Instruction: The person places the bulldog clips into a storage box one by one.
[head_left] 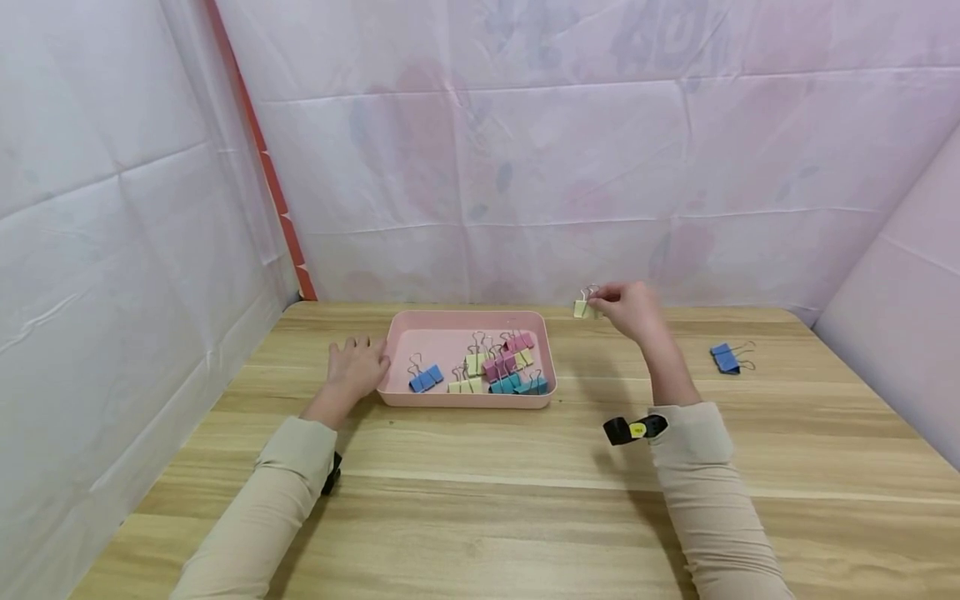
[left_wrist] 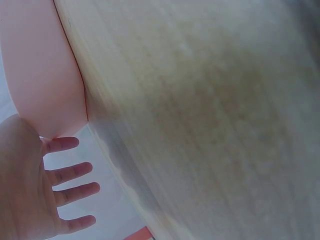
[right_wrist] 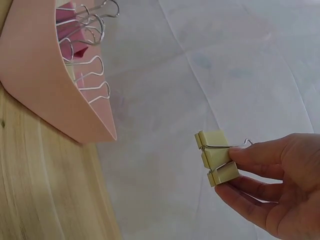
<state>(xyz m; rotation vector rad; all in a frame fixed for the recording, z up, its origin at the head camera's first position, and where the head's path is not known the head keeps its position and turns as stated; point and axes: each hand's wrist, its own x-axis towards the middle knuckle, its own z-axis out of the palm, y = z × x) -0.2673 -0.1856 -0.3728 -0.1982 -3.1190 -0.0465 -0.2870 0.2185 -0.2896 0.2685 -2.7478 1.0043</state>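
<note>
A yellow binder clip (right_wrist: 216,152) with wire handles is pinched between the thumb and fingers of my right hand (head_left: 628,308), held up near the back edge of the table, right of the tray. My left hand (head_left: 357,367) rests against the left end of a pink tray (head_left: 465,401); in the left wrist view its fingers (left_wrist: 75,191) are spread and straight. Inside the tray, a blue binder clip (head_left: 427,379) lies apart on the left. Several yellow, pink and teal binder clips (head_left: 505,383) crowd its right half.
Two blue binder clips (head_left: 725,358), or one wide one, lie on the wooden table (head_left: 480,500) at the right; I cannot tell which. A pale curtain (head_left: 525,192) hangs right behind the table's back edge. Black straps with cameras (head_left: 634,429) sit at the wrists.
</note>
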